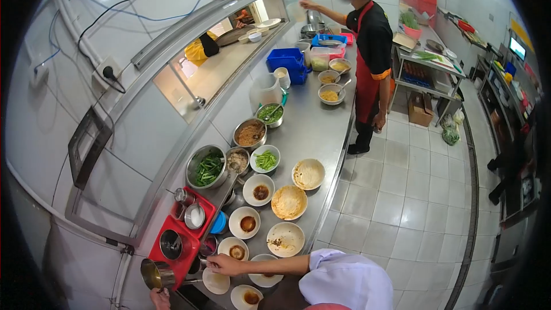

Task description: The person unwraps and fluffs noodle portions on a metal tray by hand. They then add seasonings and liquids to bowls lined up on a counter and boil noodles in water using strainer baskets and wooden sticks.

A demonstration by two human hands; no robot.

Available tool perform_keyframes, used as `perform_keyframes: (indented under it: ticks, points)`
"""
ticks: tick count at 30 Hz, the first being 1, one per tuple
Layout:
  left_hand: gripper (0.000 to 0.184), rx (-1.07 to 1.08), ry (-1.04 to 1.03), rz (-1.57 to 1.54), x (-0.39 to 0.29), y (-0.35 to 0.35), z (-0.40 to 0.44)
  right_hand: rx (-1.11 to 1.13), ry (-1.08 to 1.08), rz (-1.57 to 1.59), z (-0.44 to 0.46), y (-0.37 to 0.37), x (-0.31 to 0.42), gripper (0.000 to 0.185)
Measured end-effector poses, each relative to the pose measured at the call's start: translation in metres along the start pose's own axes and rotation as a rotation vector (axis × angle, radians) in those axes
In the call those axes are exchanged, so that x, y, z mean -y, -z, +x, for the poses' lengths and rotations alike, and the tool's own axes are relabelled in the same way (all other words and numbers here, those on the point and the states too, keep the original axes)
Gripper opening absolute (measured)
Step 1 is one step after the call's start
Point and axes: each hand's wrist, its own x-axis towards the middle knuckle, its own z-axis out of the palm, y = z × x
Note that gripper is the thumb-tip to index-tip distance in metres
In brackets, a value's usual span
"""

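My left hand (160, 298), at the bottom left, is closed at the metal pot (154, 274) of yellowish liquid. Reaching left from the white sleeve, my right hand (222, 264) grips a metal utensil (201, 262), whose far end is unclear, above a pale bowl (216, 281). Bowls with dark brown sauce (247, 223) stand in a column up the steel counter (304, 115). Beside them are bowls of pale, creamy-looking food (288, 202). A red tray (160, 231) with metal containers (194, 216) lies just above the pot.
Along the wall are bowls of greens (208, 167), brown crumbs (250, 133) and a blue basket (287, 65). A co-worker (370, 51) in a red apron stands at the counter's far end. Prep tables (427, 66) and shelves (508, 100) line the right side.
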Motion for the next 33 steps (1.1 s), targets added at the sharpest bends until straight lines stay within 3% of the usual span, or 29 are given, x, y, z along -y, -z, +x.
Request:
perform_keyframes:
  ticks: [2,4,5,7,12,16,19,21,22,23,25,26,28,30,32,33]
  points:
    - [0.03,0.021,0.009,0.005,-0.01,-0.016,0.011,0.009,-0.05,-0.008,-0.015,0.01,-0.016,0.019]
    - [0.02,-0.424,-0.218,-0.321,0.001,-0.057,0.019,-0.033,-0.046,-0.014,-0.032,0.024,-0.019,0.02]
    - [0.02,-0.42,-0.223,-0.313,-0.003,-0.061,0.02,-0.074,-0.053,-0.057,-0.041,0.031,-0.019,0.02]
    - [0.014,-0.073,-0.139,-0.223,-0.013,-0.066,0.02,-0.124,-0.057,-0.099,-0.058,0.046,-0.017,0.02]
    - [0.016,-0.084,-0.348,0.129,-0.01,-0.085,0.02,-0.144,-0.249,-0.082,-0.095,0.091,0.001,0.015]
    - [0.02,-0.29,-0.795,1.152,0.001,-0.093,0.021,-0.265,-0.278,-0.075,-0.116,0.109,0.001,0.016]
    - [0.022,-0.171,-1.382,1.056,0.007,-0.172,-0.091,-0.259,-0.322,-0.068,-0.125,0.125,0.01,0.016]
    - [0.024,0.01,-0.814,0.413,0.009,-0.125,0.011,-0.286,-0.313,-0.115,-0.129,0.13,-0.002,0.015]
    - [0.025,-0.024,-0.585,0.069,0.006,-0.122,0.029,-0.286,-0.317,-0.123,-0.132,0.134,-0.007,0.015]
    - [0.025,-0.017,-0.581,0.061,0.012,-0.114,0.038,-0.289,-0.296,-0.139,-0.134,0.139,-0.009,0.015]
    - [0.026,-0.262,-0.904,0.678,0.022,-0.115,0.054,-0.294,-0.279,-0.172,-0.139,0.148,-0.008,0.014]
    - [0.026,-0.251,-0.904,0.664,0.022,-0.121,0.06,-0.291,-0.323,-0.135,-0.139,0.153,-0.002,0.014]
    - [0.027,-0.005,-0.463,-0.173,0.022,-0.119,0.069,-0.281,-0.371,-0.116,-0.14,0.163,0.001,0.014]
    - [0.028,-0.042,-0.472,-0.268,0.034,-0.129,0.069,-0.315,-0.291,-0.135,-0.143,0.168,-0.001,0.014]
    - [0.027,-0.056,-0.761,-0.091,0.039,-0.136,0.071,-0.312,-0.317,-0.15,-0.145,0.176,-0.001,0.016]
    - [0.026,-0.076,-0.343,-0.667,0.029,-0.139,0.064,-0.32,-0.347,-0.136,-0.147,0.178,-0.001,0.017]
